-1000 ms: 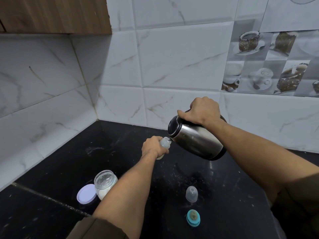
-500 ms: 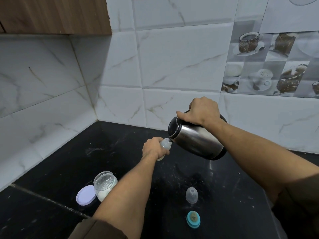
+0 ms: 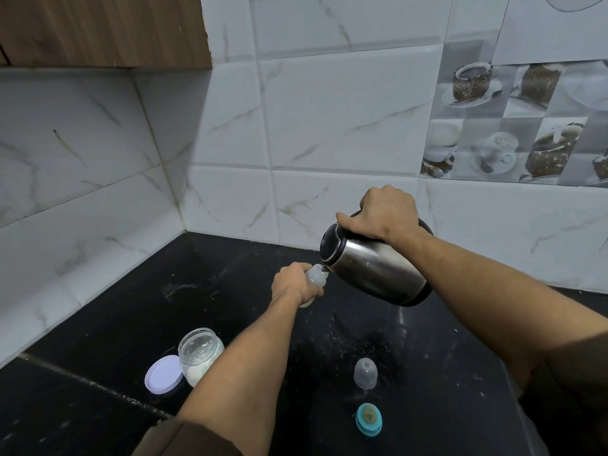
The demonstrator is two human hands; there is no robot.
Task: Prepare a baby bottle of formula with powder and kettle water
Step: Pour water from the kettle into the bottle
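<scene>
- The baby bottle (image 3: pixel 316 274) is mostly buried in the left hand (image 3: pixel 294 284); only neck and base peek out.
- The kettle (image 3: pixel 375 271) has its handle lost under the right hand (image 3: pixel 385 210).
- Where kettle meets bottle, any flow is too small to make out.
- The powder jar (image 3: pixel 199 352) has one side behind the forearm (image 3: pixel 243 366).

Our black table (image 3: pixel 115 324) is speckled with white dust. Sitting on it we've got an open jar (image 3: pixel 200 355) of powder, its white lid (image 3: pixel 164 375) right beside it, and nearer us a clear cap (image 3: pixel 365 373) and a teal ring (image 3: pixel 368 419).
</scene>
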